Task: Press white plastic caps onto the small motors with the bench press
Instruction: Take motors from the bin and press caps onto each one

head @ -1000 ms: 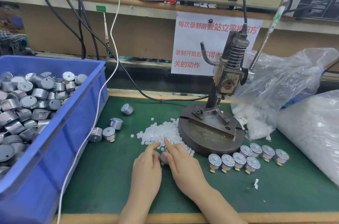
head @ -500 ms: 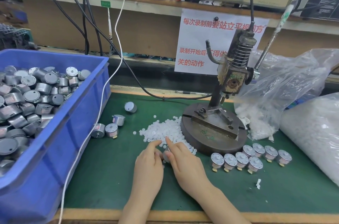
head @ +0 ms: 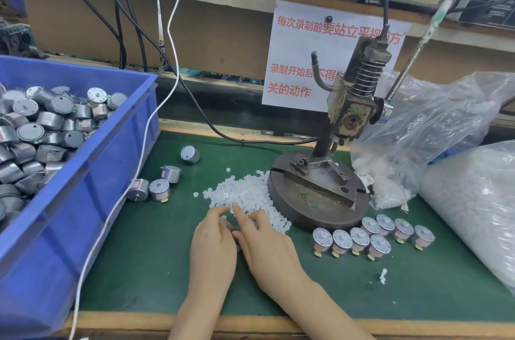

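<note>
- Green matting (head: 156, 270) covered a workbench, with a shelf of equipment and cables running along the top of the frame.
- A blue crate (head: 83, 200) filled the left side, heaped with small silver motors (head: 41, 128).
- Two clear plastic bags (head: 446, 122) of white parts slumped at the right edge.
- The bench press (head: 354, 105) stood right of centre on a round metal base (head: 315, 208), with nothing under its ram.
- The left hand (head: 213, 245) and right hand (head: 267, 245) met at lower centre. Their fingers were curled in close together and the right index finger pointed at the pile; what they gripped could not be told.
- A pile of white plastic caps (head: 245, 194) lay just left of the base, touching the fingertips.
- A cluster of capped motors (head: 359, 236) stood below the base.
- Four loose motors (head: 159, 188) lay beside the crate.
</note>
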Demonstrator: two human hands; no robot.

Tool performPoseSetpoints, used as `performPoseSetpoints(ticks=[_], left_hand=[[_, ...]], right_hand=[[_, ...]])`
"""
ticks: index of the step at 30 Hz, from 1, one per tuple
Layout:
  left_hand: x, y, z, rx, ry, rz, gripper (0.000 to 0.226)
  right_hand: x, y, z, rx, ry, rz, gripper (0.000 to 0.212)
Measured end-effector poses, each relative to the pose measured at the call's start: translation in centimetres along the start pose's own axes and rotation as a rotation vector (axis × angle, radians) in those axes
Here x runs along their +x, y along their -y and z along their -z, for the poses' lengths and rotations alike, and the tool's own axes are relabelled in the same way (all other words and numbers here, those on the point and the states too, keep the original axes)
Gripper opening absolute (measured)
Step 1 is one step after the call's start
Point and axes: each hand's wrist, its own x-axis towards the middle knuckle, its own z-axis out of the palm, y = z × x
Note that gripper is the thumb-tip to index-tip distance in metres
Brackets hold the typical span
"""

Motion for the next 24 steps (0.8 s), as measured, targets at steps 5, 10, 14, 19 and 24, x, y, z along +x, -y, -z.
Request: performPoseSetpoints(ticks=[5,10,14,19,24], left_hand=[[0.0,0.0,0.2,-0.029,-0.032,0.004,0.029],[0.0,0.2,0.5,-0.052,-0.006,-0.007,0.032],[0.0,0.1,0.7,-0.061,0.005,-0.023,0.033],[-0.1,0.2,0.8,-0.052,0.045,-0.025,0.032],[-0.3,-0.5,0.9,-0.085,0.168,-0.070,0.025]], right_hand=[[0.0,0.5,-0.2,-0.010,0.011,0.002,0.051],[-0.3,0.8,-0.1,-0.140,-0.254,-0.018,0.044],[-0.4,1.4,-0.3,-0.165,-0.322,0.026,0.047],[-0.6,0.5,0.0,0.040,-0.203,-0.024,0.041],[-0.9,-0.5,0.5,0.807,-0.310,-0.071,0.041]])
